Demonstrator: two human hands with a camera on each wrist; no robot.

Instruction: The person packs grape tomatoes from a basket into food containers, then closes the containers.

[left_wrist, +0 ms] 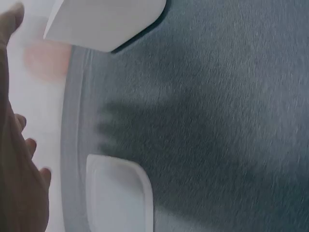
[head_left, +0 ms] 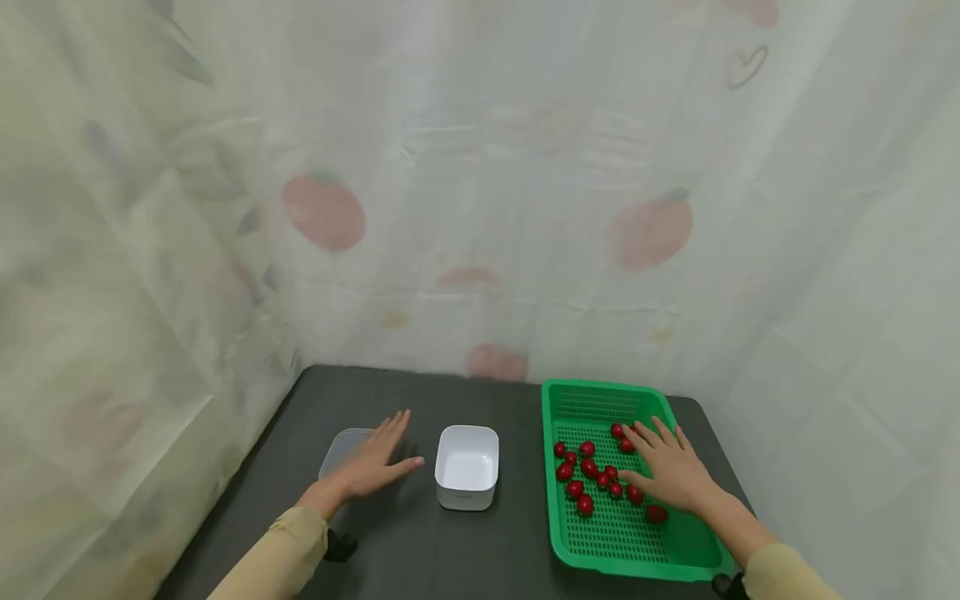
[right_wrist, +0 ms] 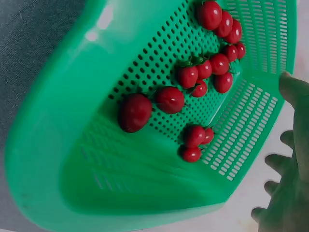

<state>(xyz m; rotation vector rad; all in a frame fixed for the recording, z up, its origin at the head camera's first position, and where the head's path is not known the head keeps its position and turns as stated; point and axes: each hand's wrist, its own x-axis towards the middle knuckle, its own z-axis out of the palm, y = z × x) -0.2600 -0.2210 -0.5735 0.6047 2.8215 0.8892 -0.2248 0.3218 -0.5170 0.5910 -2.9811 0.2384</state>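
Note:
My left hand (head_left: 372, 464) hovers with straight fingers, palm down, over the table's left side, holding nothing. Partly beneath it in the head view lies a flat translucent lid (head_left: 342, 448). To the right of that hand stands a white square container (head_left: 467, 462) with an open top and a bare inside. My right hand (head_left: 671, 468) is spread above the green basket (head_left: 552, 508), fingers extended and nothing gripped. Several red cherry tomatoes (right_wrist: 170, 100) lie scattered on the basket's perforated floor, some with green stems; the hand hides a few in the head view.
A dark grey table (head_left: 495, 550) carries everything. Behind it hangs a pale curtain (head_left: 480, 208) with fruit prints, and more sheeting closes in both sides. The basket's raised walls stand near the table's right edge.

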